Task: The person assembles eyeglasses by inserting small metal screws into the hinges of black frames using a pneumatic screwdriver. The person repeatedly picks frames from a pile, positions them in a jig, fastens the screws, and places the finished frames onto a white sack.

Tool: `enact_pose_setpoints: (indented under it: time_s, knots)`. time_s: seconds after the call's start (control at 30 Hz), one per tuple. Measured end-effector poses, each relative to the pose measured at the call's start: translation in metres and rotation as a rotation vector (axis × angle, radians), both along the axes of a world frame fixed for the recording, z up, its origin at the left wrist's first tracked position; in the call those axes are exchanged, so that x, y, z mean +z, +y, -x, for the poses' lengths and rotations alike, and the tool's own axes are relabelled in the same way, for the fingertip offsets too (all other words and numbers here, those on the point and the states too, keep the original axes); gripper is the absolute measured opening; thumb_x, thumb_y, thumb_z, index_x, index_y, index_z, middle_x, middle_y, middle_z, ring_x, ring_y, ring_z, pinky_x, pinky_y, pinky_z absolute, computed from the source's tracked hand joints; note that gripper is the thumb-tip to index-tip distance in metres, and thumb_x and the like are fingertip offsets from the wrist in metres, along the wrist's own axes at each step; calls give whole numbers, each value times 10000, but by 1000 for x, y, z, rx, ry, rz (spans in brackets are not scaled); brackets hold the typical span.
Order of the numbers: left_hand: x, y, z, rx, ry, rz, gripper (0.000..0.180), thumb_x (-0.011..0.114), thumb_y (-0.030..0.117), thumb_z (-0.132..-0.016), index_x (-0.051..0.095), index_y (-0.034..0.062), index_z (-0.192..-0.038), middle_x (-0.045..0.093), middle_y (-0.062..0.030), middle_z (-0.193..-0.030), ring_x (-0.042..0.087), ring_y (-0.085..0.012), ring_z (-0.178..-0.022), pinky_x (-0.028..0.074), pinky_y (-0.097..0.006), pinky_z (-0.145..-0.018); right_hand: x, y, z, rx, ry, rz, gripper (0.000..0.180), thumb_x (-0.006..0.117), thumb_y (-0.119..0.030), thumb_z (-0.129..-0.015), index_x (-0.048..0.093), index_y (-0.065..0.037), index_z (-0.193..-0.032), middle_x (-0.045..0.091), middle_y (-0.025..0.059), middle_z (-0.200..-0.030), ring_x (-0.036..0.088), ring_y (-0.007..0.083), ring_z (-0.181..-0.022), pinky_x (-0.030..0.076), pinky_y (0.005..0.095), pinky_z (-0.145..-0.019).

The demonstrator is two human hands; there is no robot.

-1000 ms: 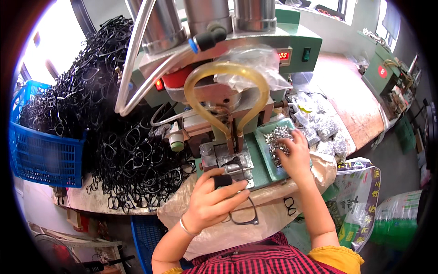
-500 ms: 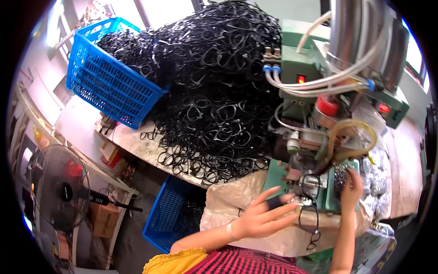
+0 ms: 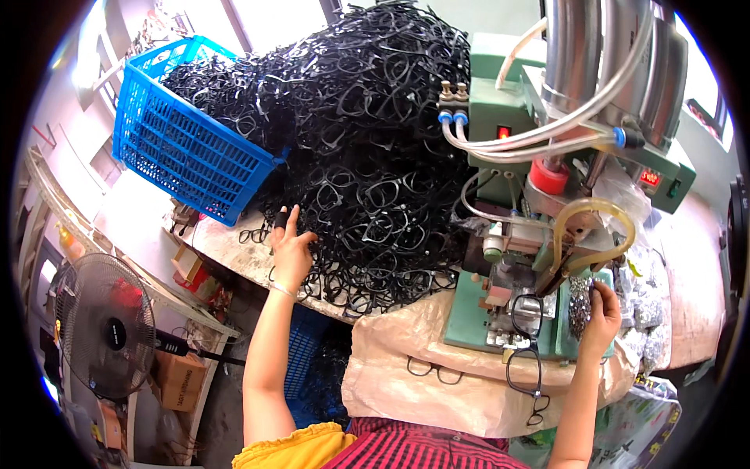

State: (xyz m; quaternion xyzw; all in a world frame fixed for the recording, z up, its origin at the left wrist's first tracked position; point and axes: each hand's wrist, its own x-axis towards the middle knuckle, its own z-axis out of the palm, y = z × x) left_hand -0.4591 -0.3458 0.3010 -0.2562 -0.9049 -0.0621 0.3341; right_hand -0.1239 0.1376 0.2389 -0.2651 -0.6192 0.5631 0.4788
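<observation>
L hand (image 3: 292, 255): wide, by specs pile (image 3: 367, 211)
R hand (image 3: 603, 317): grip, can't tell
Pile: looks tangled, tug cd spill extras

You are in a workshop, which looks like a small factory for glasses. At your worktable (image 3: 223, 248) stands a green machine (image 3: 486, 94) with big metal cylinders (image 3: 573, 62), and next to it lies a very large heap of black glasses frames (image 3: 367, 125). A blue plastic crate (image 3: 191, 148) with more frames and many small metal parts (image 3: 579, 306) also show this.
</observation>
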Motion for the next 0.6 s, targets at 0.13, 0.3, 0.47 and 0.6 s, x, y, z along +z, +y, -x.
enact_pose_setpoints:
  time_s: [0.13, 0.3, 0.47, 0.6]
  knots:
    - [-23, -41, 25, -140, -31, -186, 259, 724, -28, -657, 811, 132, -841, 410, -149, -1558, 363, -364, -1441, 309, -433, -1149, -2, -7, -40, -118, -243, -176, 152, 643, 4, -920, 686, 20, -1065, 689, 46, -998, 625, 131, -935, 478, 259, -881]
    - [20, -28, -27, -190, 119, -468, 141, 691, 59, -895, 774, 88, -1004, 408, -173, -1558, 286, -347, -1490, 237, -439, -1183, 4, -27, -126, -330, -481, -282, 125, 645, 30, -896, 688, 26, -1014, 675, 65, -968, 622, 163, -925, 480, 288, -868]
    - [39, 52, -99, -352, -74, -914, 100, 578, 47, -992, 643, -20, -959, 643, -35, -889, 579, -115, -806, 479, -259, -777, 70, -62, -71, 61, -369, -379, 160, 658, 75, -792, 716, 23, -932, 693, 105, -936, 646, 220, -899, 490, 315, -823]
    - [22, 125, -126, -470, -522, -1212, 79, 590, 102, -1005, 614, 33, -974, 620, -13, -849, 539, -66, -676, 438, -211, -620, 93, -65, 11, 192, -163, -333, 274, 718, 17, -771, 665, 1, -1040, 700, 91, -924, 666, 201, -892, 502, 322, -842]
